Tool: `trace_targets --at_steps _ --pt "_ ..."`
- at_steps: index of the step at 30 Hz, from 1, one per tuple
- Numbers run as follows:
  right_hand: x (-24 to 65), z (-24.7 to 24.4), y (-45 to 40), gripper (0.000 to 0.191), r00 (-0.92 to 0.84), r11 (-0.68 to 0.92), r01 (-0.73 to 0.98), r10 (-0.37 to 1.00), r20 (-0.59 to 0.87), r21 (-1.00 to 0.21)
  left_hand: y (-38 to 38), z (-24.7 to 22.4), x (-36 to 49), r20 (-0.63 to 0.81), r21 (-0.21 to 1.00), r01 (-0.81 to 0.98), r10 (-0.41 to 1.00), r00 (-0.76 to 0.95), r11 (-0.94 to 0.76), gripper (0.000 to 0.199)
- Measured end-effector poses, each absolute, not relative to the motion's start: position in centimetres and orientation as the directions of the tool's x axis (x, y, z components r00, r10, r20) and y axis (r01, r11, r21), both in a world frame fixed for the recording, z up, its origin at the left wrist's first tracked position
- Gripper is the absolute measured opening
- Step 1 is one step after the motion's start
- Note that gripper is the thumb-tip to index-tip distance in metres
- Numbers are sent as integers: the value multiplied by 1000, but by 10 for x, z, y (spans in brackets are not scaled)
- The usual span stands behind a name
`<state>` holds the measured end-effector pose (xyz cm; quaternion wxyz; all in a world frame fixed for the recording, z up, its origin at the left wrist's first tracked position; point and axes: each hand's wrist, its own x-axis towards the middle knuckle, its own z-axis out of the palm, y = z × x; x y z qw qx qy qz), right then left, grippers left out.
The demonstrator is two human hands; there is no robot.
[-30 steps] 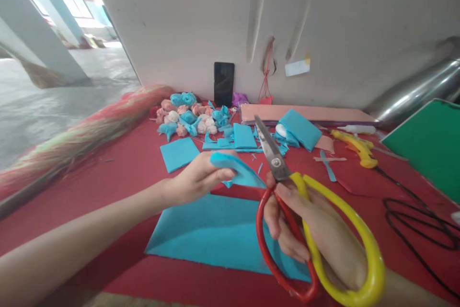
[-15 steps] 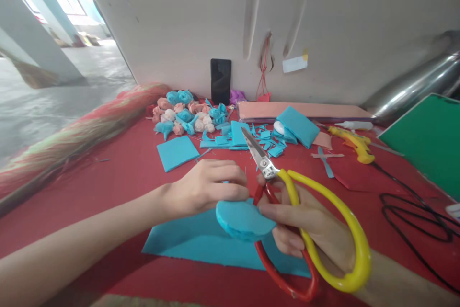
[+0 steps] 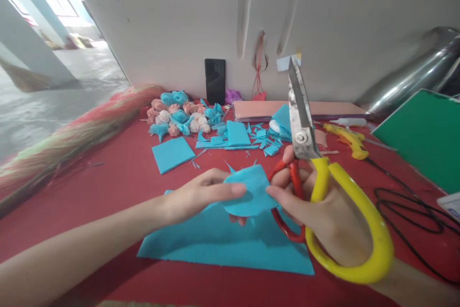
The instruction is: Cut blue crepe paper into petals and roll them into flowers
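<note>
"How is the rounded blue piece (image 3: 256,201) being held?"

"Above the blue sheet (image 3: 215,252), it is being pinched by the left hand (image 3: 196,197) in a closed grip; its right edge is being touched by the right hand (image 3: 328,221), in whose curled grip the scissors (image 3: 384,249) are being carried."

"Its handling?"

"Lightness and softness are being suggested; creasing is being risked unless edges are being pinched gently."

"Surroundings?"

"The red bench (image 3: 118,168) is being backed by a pale wall (image 3: 161,19)."

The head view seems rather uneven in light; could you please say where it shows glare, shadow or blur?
Head view: the window is blown out to white; bright streaks glare on the metal cylinder; soft shadow crosses the large blue sheet; fine detail looks slightly smeared.
</note>
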<state>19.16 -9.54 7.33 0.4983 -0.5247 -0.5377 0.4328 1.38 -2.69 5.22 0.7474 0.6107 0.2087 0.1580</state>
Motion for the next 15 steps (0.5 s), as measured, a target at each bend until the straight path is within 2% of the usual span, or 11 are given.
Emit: trace_targets --at_steps 3,9,12,15 --pt "194 70 -94 27 -21 174 224 984 174 -959 -27 54 12 -115 984 37 468 876 172 28" --pt "196 73 -96 27 25 196 222 978 207 -955 -28 54 14 -66 998 50 470 880 46 38" --pt "199 76 -96 18 -18 187 125 982 186 -974 -24 49 12 24 999 -8 460 888 -36 42" --pt "199 76 -95 20 -35 143 -27 989 143 -989 -18 45 8 105 992 -64 442 891 -107 44"
